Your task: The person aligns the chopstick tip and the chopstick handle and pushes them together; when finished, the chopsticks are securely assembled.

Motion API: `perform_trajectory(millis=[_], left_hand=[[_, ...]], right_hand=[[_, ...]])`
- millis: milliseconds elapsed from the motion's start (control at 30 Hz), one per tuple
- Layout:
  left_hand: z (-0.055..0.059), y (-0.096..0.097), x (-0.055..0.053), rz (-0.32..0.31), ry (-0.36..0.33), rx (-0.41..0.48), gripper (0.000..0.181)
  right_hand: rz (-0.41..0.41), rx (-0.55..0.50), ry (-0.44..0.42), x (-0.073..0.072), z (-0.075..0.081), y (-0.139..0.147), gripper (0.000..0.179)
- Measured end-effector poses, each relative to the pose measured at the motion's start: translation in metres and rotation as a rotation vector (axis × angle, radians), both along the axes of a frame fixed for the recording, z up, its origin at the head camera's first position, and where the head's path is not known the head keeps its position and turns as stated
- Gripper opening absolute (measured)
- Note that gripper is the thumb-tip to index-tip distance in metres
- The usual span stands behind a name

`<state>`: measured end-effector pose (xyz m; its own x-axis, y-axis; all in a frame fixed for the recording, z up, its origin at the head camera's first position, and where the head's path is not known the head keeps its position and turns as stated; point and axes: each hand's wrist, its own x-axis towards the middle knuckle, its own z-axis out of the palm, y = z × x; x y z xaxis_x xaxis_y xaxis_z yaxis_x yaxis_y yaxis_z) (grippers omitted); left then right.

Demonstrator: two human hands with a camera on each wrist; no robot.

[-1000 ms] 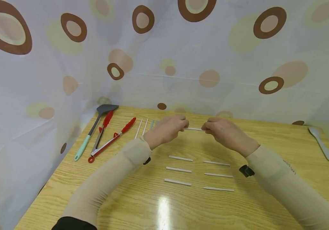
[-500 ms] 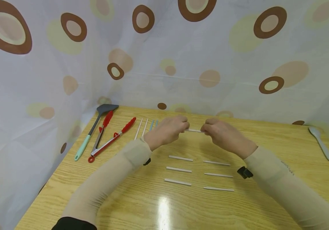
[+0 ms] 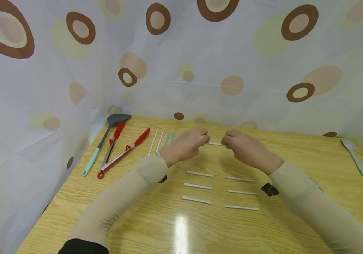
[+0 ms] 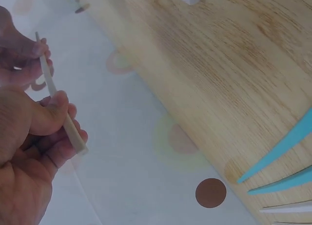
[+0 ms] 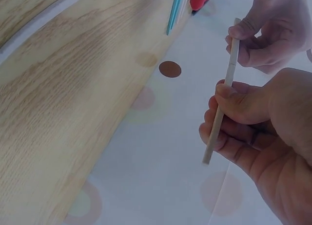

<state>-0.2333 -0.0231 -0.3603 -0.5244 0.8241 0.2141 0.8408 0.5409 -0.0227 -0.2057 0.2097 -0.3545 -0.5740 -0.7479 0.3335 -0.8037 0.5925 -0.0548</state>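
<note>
My left hand point(image 3: 186, 144) and right hand point(image 3: 248, 150) together hold a thin white chopstick point(image 3: 215, 144) above the back of the table, each pinching one end between thumb and fingers. In the left wrist view, the chopstick point(image 4: 74, 133) has a thick squared end in the left hand and narrows toward the right hand. A fine seam runs across the chopstick point(image 5: 231, 69) between the hands in the right wrist view. Closer to me lie several short white stick pieces in two columns, such as a left piece point(image 3: 197, 200) and a right piece point(image 3: 241, 207).
At the table's left lie a spatula point(image 3: 91, 162) with a mint handle and red-tipped tongs point(image 3: 116, 163). Beside them are white chopsticks point(image 3: 152, 143) and blue chopsticks point(image 4: 280, 146), partly behind my left arm. A grey spoon point(image 3: 355, 158) lies far right; a patterned curtain point(image 3: 168, 98) stands behind.
Both hands have come slightly closer together, the right one shifting a little left. The chopstick stays between them, and the pieces on the table lie as before.
</note>
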Motion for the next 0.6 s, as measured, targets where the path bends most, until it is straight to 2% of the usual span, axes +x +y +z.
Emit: perform_trajectory(millis=[233, 600], left_hand=[[0.0021, -0.0007, 0.0017, -0.027, 0.01, 0.009, 0.022], [0.0012, 0.0005, 0.0025, -0.006, 0.006, -0.022, 0.023]], right_hand=[[0.014, -0.027, 0.011, -0.0014, 0.0016, -0.0006, 0.023], [-0.006, -0.026, -0.007, -0.0032, -0.0025, -0.0027, 0.02]])
